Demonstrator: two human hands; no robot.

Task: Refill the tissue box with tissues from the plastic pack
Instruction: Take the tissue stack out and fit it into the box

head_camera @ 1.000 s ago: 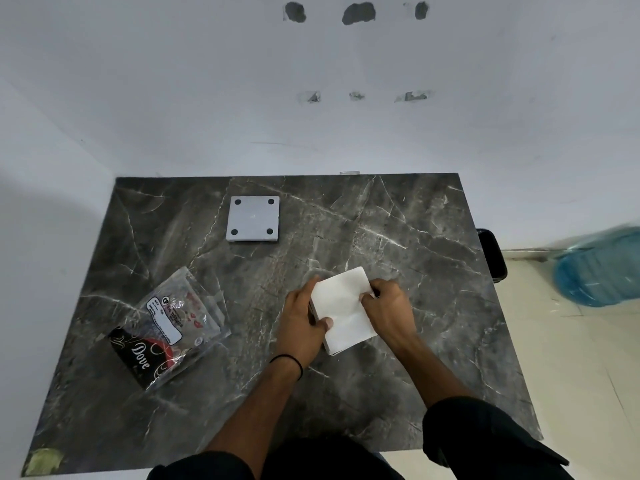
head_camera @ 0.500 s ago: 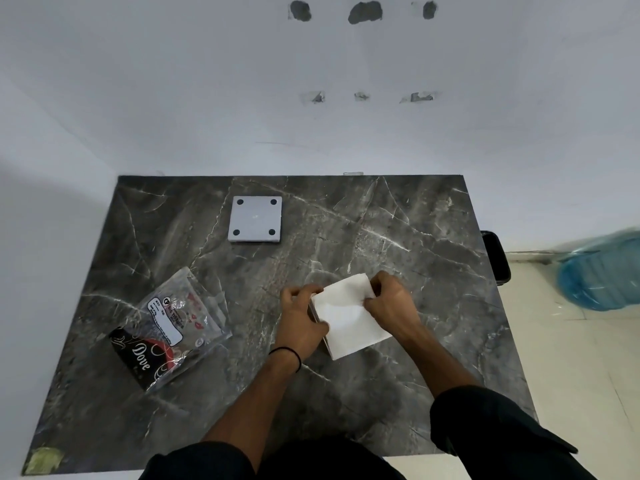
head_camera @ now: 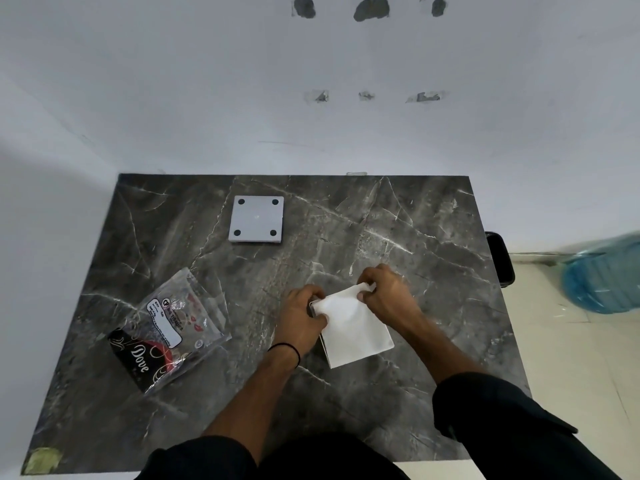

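Head view: the left hand (head_camera: 302, 315) clamps the grey tissue box's (head_camera: 314, 308) near-hidden edge – steadying it, I judge – while the right hand (head_camera: 388, 292) pinches the white square tissue stack's (head_camera: 353, 327) far corner. The clear plastic pack (head_camera: 173, 327) lies emptied – apparently – well left on the dark marble table (head_camera: 398, 220).

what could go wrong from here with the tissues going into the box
The right hand pinches only the far corner of the tissue stack, so sheets could crumple or tear there. The stack hides nearly all of the tissue box gripped by the left hand, so it may go in crooked and jam.
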